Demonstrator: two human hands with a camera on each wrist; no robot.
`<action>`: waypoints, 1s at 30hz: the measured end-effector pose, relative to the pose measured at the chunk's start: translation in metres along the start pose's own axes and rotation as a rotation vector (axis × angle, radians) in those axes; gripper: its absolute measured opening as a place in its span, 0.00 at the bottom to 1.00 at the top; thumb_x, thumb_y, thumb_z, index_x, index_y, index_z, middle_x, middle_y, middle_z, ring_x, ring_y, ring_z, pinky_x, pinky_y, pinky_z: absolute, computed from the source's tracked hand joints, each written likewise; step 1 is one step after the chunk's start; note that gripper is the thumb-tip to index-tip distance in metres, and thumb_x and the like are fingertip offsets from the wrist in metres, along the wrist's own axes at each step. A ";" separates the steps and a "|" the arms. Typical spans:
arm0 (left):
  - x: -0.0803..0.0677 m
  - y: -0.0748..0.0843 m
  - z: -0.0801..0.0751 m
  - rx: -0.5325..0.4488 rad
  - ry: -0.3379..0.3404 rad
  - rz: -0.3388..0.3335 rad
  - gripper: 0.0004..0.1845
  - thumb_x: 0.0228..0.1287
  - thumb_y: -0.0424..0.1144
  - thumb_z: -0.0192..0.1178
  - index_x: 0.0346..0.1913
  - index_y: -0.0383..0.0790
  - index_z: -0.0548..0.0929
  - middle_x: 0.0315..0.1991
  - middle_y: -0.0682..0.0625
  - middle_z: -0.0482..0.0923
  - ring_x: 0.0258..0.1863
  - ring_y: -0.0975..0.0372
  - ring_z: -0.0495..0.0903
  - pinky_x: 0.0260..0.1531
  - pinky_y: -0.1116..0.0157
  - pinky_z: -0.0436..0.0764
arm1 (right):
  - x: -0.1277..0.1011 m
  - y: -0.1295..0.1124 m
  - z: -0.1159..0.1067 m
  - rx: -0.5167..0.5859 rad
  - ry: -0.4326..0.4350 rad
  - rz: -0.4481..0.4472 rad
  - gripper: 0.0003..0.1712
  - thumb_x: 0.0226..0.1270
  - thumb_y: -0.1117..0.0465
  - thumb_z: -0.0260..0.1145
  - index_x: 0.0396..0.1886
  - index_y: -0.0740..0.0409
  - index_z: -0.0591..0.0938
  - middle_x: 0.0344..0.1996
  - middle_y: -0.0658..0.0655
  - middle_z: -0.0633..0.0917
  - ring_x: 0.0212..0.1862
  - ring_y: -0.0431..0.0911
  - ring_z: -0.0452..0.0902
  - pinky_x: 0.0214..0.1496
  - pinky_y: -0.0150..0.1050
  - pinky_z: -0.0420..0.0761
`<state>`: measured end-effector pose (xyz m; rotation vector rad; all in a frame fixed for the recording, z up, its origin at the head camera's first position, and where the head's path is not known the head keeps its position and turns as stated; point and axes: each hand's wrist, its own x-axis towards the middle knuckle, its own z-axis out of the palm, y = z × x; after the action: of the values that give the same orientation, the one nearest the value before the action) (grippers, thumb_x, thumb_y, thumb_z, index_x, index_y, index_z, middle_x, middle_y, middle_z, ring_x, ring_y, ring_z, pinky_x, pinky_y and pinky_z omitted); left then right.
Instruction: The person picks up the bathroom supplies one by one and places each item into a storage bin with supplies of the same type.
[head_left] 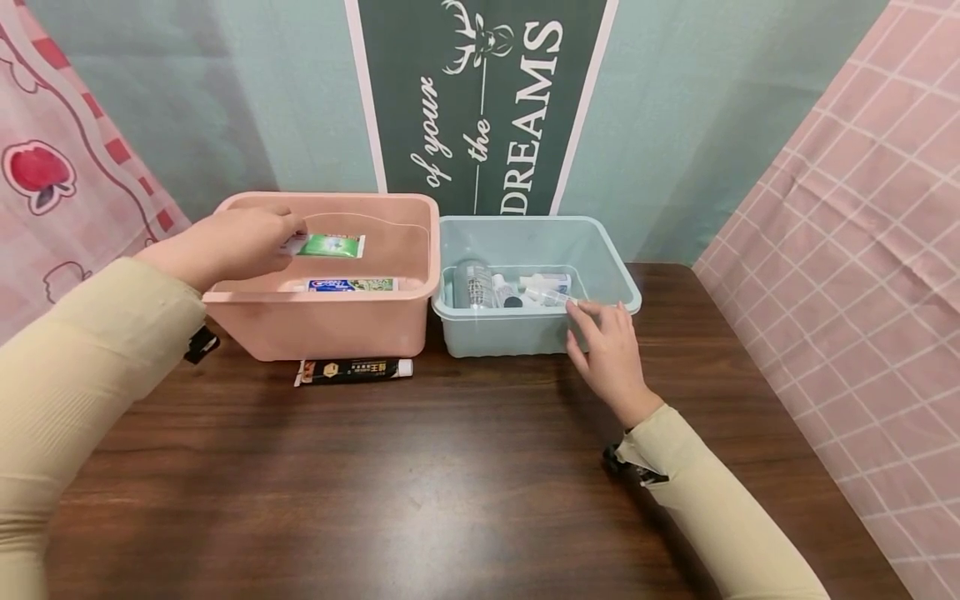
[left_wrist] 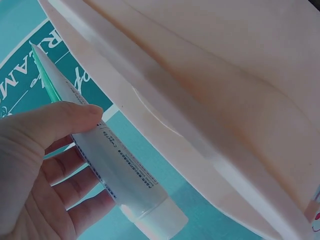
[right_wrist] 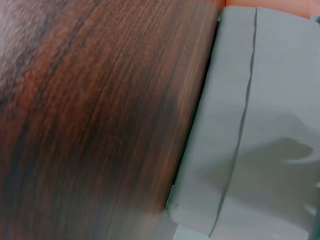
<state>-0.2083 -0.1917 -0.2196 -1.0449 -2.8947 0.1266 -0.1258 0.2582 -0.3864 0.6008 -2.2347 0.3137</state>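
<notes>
My left hand [head_left: 243,242] grips a green and white toothpaste tube [head_left: 330,246] over the pink bin [head_left: 322,321]. In the left wrist view, the thumb lies across the tube [left_wrist: 117,160] and the fingers are behind it, white cap end sticking out. Another toothpaste tube [head_left: 352,285], blue, white and green, lies inside the pink bin. At the front rim of the light blue bin [head_left: 502,333], my right hand [head_left: 611,354] has its fingers loosely extended, fingertips right at the rim; the right wrist view shows just its shadow on the bin wall [right_wrist: 270,100].
A black toothpaste tube [head_left: 356,371] with a white cap lies on the wooden table [head_left: 420,483] before the pink bin. Inside the blue bin are a clear bottle [head_left: 473,285] and several white tubes [head_left: 546,283]. Behind hangs a printed curtain [head_left: 675,108].
</notes>
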 end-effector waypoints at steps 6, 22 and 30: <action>0.010 -0.003 -0.004 0.036 -0.018 0.001 0.12 0.54 0.28 0.60 0.42 0.28 0.77 0.35 0.38 0.76 0.33 0.51 0.73 0.43 0.50 0.73 | -0.001 -0.001 0.001 0.001 -0.009 0.014 0.23 0.58 0.64 0.61 0.54 0.64 0.77 0.47 0.67 0.75 0.45 0.64 0.70 0.60 0.64 0.58; 0.031 -0.008 -0.008 -0.048 -0.189 -0.092 0.17 0.59 0.31 0.57 0.51 0.27 0.73 0.43 0.34 0.74 0.38 0.47 0.73 0.46 0.47 0.71 | -0.001 0.001 -0.001 -0.003 -0.013 0.018 0.22 0.59 0.64 0.59 0.54 0.64 0.77 0.47 0.66 0.75 0.45 0.64 0.70 0.59 0.64 0.58; 0.039 -0.013 -0.007 -0.115 -0.235 -0.104 0.17 0.61 0.31 0.58 0.51 0.27 0.72 0.43 0.34 0.73 0.37 0.48 0.71 0.44 0.48 0.72 | -0.001 0.000 -0.001 -0.003 -0.011 0.017 0.22 0.59 0.64 0.59 0.54 0.64 0.77 0.47 0.67 0.76 0.45 0.64 0.70 0.59 0.65 0.59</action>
<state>-0.2454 -0.1762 -0.2098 -0.9526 -3.1961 0.0840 -0.1248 0.2589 -0.3863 0.5838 -2.2512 0.3157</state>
